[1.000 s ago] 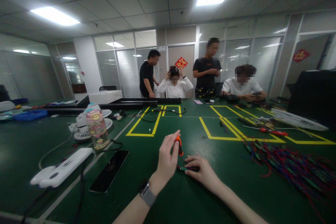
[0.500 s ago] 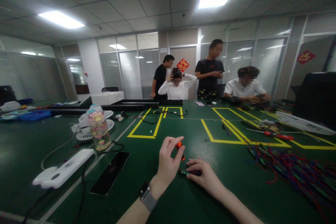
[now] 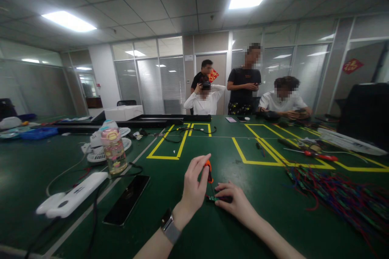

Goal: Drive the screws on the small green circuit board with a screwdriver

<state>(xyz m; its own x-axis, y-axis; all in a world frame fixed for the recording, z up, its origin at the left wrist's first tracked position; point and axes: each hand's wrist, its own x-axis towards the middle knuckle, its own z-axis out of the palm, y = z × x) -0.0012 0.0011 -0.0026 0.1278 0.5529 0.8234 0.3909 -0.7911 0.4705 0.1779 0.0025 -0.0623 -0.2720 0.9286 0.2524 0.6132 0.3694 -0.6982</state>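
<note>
My left hand [image 3: 194,184] is closed around the orange handle of a screwdriver [image 3: 209,171], fingers stretched along one side and the thumb on the other. The screwdriver's thin shaft points down to a small green circuit board [image 3: 210,198] on the table. My right hand [image 3: 232,201] pinches the board's right end, its fingers curled over a dark part there. Whether the tip sits in a screw is too small to tell.
A heap of wired circuit boards [image 3: 337,190] lies on the right, below a red screwdriver [image 3: 320,155]. At left are a phone [image 3: 127,200], a drink bottle [image 3: 113,151] and a white device [image 3: 77,194]. Several people are across the green table [image 3: 170,226].
My left fingers have shifted and straightened on the screwdriver handle, showing more of it. My right hand stays on the board. Across the table, a standing person in black has moved right.
</note>
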